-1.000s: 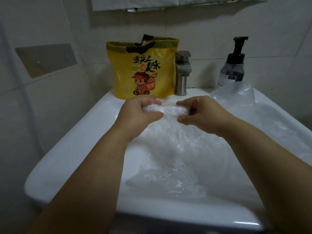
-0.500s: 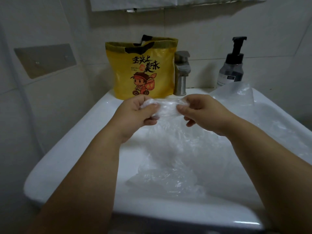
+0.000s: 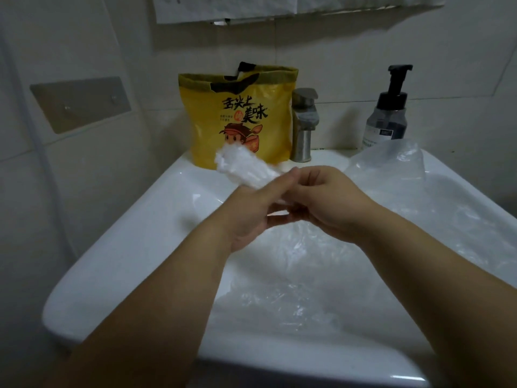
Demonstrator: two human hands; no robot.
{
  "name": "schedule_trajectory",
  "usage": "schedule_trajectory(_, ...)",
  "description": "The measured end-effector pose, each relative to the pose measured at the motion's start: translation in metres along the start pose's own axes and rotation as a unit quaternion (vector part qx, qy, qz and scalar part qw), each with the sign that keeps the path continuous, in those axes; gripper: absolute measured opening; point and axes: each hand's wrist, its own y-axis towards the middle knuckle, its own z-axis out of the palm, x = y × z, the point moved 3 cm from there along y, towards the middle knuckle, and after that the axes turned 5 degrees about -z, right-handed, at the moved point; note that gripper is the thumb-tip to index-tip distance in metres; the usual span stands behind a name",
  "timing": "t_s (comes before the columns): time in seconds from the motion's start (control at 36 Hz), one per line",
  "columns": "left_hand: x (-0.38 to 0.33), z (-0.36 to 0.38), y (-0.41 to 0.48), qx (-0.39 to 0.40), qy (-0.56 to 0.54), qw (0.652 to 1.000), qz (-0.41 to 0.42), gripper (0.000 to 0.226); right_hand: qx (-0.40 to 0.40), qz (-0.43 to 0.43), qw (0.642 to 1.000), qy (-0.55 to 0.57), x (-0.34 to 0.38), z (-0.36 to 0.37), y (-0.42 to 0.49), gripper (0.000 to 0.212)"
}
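Over a white sink (image 3: 117, 264), both my hands meet on a twisted end of clear plastic bag (image 3: 243, 166). The bunched white end sticks up and to the left, past my left hand (image 3: 251, 211). My left hand holds the plastic between thumb and fingers, palm turned toward me. My right hand (image 3: 324, 200) pinches the same twist from the right, fingers curled. The rest of the clear plastic sheet (image 3: 321, 278) spreads crumpled across the basin and up its right rim.
A yellow printed bag (image 3: 240, 116) stands at the back of the sink, left of a steel tap (image 3: 303, 124). A dark pump bottle (image 3: 387, 116) stands at the back right. Tiled walls close in on the left and behind.
My hands have moved together and overlapped. The short bunch held level between them now sticks out up and to the left as a longer twisted end.
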Motion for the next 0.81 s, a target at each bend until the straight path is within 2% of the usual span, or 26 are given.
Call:
schedule_trajectory(0.06,0.000,0.002,0.001,-0.038,0.000,0.999,0.009,0.027,-0.014,-0.013,0.998,-0.057,-0.003,0.003,0.000,0.016)
schedule_trajectory(0.08,-0.001,0.000,0.002,-0.056,-0.006,0.998,0.013,0.023,-0.020,-0.014,0.997,-0.076,-0.004,0.004,0.001,0.013)
schedule_trajectory(0.25,-0.014,-0.019,0.003,-0.144,-0.107,0.982,0.054,0.027,-0.039,0.008,0.997,-0.070,-0.001,0.001,0.004,0.012)
schedule_trajectory(0.36,-0.012,-0.026,0.003,-0.193,-0.100,0.974,0.069,0.027,-0.042,0.010,0.997,-0.057,-0.002,0.002,0.003,0.010)
schedule_trajectory(0.47,-0.011,-0.024,0.002,-0.188,-0.073,0.979,0.029,0.032,-0.063,-0.011,0.998,-0.002,0.001,0.001,0.001,0.021)
schedule_trajectory(0.56,-0.009,-0.026,0.001,-0.197,-0.069,0.978,0.002,0.037,-0.074,-0.032,0.997,-0.001,0.002,-0.001,0.000,0.024)
schedule_trajectory(0.69,-0.011,-0.028,0.001,-0.161,-0.139,0.977,0.010,0.035,-0.063,-0.065,0.995,-0.040,0.004,-0.003,0.000,0.029)
schedule_trajectory(0.81,-0.010,-0.028,0.000,-0.154,-0.133,0.979,0.017,0.031,-0.059,-0.080,0.994,-0.050,0.005,-0.002,0.000,0.030)
